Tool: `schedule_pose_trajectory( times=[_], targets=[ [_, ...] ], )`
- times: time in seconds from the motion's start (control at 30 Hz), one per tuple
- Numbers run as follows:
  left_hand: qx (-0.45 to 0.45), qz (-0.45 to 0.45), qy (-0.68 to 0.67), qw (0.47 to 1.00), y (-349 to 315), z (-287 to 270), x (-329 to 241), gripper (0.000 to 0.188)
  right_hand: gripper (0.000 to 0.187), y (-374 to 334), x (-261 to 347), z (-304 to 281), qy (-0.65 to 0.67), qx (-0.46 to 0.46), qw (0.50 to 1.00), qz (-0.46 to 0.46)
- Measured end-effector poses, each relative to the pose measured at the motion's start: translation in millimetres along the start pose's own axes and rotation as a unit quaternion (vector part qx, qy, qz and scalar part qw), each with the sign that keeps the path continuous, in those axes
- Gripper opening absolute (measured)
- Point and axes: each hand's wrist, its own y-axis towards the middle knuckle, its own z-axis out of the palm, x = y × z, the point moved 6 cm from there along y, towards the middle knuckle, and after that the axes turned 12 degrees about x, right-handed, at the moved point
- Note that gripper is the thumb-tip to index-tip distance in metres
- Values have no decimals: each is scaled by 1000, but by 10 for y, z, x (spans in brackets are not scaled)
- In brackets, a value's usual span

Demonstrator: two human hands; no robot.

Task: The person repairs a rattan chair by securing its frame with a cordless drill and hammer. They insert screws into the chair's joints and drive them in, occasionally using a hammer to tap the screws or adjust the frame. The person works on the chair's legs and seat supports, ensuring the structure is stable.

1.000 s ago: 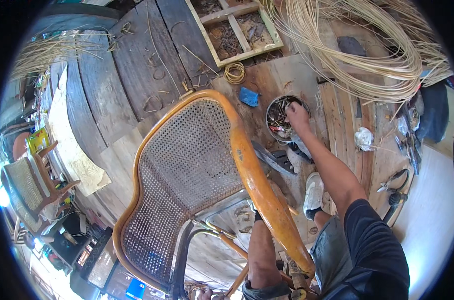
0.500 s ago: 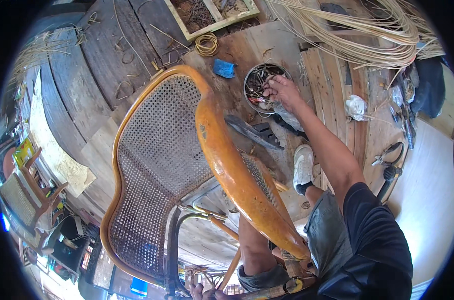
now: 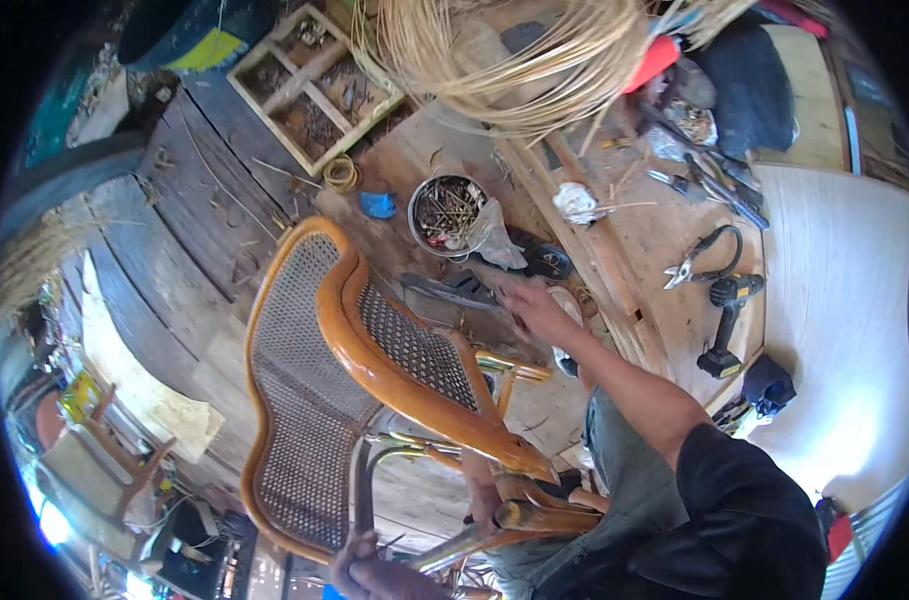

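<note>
A rattan armchair with woven cane panels (image 3: pixel 309 400) and a glossy orange-brown curved arm (image 3: pixel 404 385) lies tilted in front of me, against my legs. At its lower edge my left hand (image 3: pixel 374 572) is closed round the chair's frame, partly cut off by the picture's rim. My right hand (image 3: pixel 534 308) is over the floor, right of the chair and nearer than the round bucket (image 3: pixel 414 215). Its fingers are drawn together and blurred; a thin thing seems to be in them, too unclear to name. Short stick scraps (image 3: pixel 449 205) and a clear plastic bag (image 3: pixel 496 238) fill the bucket.
Cane coils (image 3: pixel 534 100) and a divided wooden frame (image 3: pixel 319 165) lie at the back. To the right are pruning shears (image 3: pixel 679 272), a cordless drill (image 3: pixel 726 320) and a pale board (image 3: pixel 844 300). A blue packet (image 3: pixel 378 205) lies near the bucket. Another chair (image 3: pixel 94 480) stands left.
My right hand has come out of the bucket and back toward me. The chair has tipped and shifted, showing more of its second cane panel. My left hand shows more fully, and the view has turned.
</note>
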Motion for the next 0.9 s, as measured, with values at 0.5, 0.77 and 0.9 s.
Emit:
schedule_pose_trajectory(
  times=[0.5,0.77,0.9],
  targets=[
    [355,-280,-496,741,70,4681,-233,21,16,-2478,-821,-137,343,-84,932,81],
    [475,-209,-178,837,-226,4442,-584,23,19,-2631,-755,-545,313,-158,936,-29],
    [632,99,269,720,-1221,3570,-241,24,22,-2616,-205,-679,343,-140,921,-117]
  ],
)
